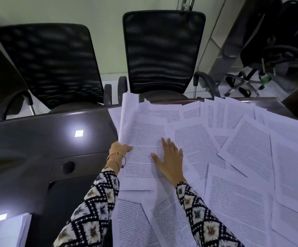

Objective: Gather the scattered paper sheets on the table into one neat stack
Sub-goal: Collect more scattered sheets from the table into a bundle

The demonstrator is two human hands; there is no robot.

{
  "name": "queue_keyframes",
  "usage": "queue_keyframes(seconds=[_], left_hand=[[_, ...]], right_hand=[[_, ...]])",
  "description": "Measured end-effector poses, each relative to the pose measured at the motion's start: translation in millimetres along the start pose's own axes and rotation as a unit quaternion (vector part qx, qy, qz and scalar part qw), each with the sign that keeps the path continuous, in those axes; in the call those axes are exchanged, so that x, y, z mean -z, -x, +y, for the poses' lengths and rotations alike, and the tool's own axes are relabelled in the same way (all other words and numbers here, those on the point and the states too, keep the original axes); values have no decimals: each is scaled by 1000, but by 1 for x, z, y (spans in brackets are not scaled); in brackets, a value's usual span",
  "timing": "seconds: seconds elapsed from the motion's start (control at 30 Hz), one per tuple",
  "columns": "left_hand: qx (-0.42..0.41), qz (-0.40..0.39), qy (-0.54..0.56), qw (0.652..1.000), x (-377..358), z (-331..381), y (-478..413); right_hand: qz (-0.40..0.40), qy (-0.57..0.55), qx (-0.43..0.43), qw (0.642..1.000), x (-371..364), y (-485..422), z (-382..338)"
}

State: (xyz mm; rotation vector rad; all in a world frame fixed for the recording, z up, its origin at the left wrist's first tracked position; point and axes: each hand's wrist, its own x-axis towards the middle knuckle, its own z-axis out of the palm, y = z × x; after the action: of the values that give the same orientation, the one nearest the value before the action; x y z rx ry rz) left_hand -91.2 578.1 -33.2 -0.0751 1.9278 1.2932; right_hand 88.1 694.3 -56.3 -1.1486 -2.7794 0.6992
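left hand is curled round the lifted paper sheets, right hand is laid flat on them; edges should be squared first.

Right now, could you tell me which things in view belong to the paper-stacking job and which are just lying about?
Job: scattered sheets; lifted bundle gripped by the left hand; right hand flat on a sheet; paper pile at near left, probably.
Lying about: left mesh chair; right mesh chair; swivel chair far right; cable hole in the table.
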Motion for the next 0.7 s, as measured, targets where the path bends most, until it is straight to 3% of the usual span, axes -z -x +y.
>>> queue_keyframes(seconds=[0.07, 0.2, 0.3, 0.47, 0.6, 0.7], left_hand=[[-6, 70, -21, 997, 2, 1, 9], [-66, 127, 77, 987, 29, 0, 26], [-79, 132, 183, 971, 63, -8, 37], [-83, 144, 248, 954, 107, -27, 69], [-74, 128, 279, 949, 124, -45, 90], [-49, 113, 265, 956, 129, -63, 108]], right_hand=[[3, -23, 4, 1000, 0, 7, 14], [-36, 64, 9, 997, 9, 25, 55], [-58, 102, 0, 993, 19, 31, 73], [-62, 103, -15, 993, 28, 36, 53], [-95, 33, 74, 992, 8, 71, 6], [-102, -34, 91, 990, 2, 84, -16]])
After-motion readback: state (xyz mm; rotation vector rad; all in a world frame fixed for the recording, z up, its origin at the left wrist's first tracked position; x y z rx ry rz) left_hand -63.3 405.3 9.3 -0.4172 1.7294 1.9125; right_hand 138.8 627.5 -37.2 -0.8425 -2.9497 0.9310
